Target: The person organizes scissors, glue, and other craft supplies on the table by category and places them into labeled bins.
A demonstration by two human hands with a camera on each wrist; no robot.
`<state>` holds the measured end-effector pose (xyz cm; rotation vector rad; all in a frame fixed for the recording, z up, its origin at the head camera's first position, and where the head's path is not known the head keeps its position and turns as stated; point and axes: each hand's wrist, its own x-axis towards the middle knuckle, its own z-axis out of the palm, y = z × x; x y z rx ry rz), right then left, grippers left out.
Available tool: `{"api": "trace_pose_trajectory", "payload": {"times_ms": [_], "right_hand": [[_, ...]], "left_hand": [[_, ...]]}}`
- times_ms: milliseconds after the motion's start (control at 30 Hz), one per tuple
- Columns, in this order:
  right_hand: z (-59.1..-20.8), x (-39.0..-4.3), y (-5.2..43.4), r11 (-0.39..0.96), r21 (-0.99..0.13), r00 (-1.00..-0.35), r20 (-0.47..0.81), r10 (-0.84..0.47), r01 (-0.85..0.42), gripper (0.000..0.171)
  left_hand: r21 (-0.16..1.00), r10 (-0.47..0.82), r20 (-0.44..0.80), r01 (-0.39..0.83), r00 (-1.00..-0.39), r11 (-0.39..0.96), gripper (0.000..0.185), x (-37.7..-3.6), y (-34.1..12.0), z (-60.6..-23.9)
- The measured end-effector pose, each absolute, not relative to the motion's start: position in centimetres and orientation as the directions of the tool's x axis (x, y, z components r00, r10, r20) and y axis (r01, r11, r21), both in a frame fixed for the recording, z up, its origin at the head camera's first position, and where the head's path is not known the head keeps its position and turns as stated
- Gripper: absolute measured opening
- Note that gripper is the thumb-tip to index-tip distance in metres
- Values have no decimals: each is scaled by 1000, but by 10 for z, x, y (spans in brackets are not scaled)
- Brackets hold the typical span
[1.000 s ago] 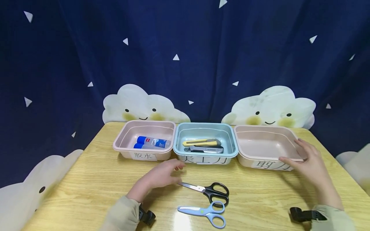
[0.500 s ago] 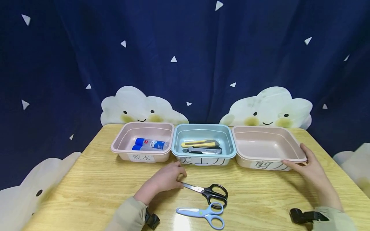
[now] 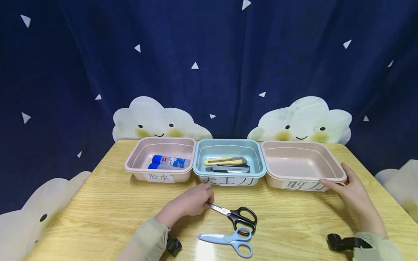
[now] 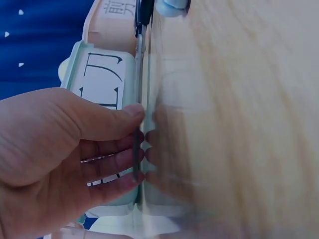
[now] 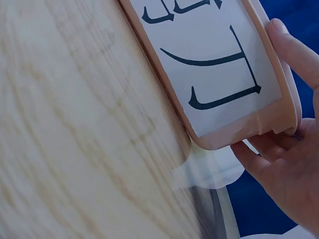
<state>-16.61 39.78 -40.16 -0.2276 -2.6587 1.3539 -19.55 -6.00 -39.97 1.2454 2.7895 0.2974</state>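
Note:
My left hand [image 3: 192, 201] pinches the blade end of black-handled scissors [image 3: 236, 217] on the table; in the left wrist view the thumb [image 4: 112, 122] lies over the blade, with fingertips along it. The handles point right. Just in front lie light blue scissors [image 3: 230, 239], their loops close to the black handles. At the right, my right hand [image 3: 354, 190] grips the near right corner of a pink bin [image 3: 277, 183]. Its thumb is on the front rim and its fingers are along the side. That bin holds nothing and bears a paper label [image 5: 209, 64] with Chinese characters.
A light blue bin [image 3: 228, 148] with a yellow utility knife [image 3: 225, 161] and a grey one [image 3: 230, 169] stands in the middle. Left of it, another pink bin [image 3: 138, 176] holds blue-capped glue bottles [image 3: 171, 162]. A dark blue curtain [image 3: 209, 36] hangs behind the table [image 3: 98, 217].
My left hand has moved slightly right along the black scissors' blade, and its fingers have closed on it. My right hand has settled lower around the pink bin's corner.

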Motion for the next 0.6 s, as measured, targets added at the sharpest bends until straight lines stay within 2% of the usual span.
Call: {"api": "trace_pose_trajectory", "payload": {"times_ms": [233,600], "right_hand": [[-400,-165,401,612,-788,-976,72,204,70,93],[-389,-174,420,684,-729,-995,34,93,39,92]], "left_hand": [[260,739,-3,713,-673,651,13,-196,-56,-398],[277,767,51,747,-640,605,9,-198,-51,-394]]}}
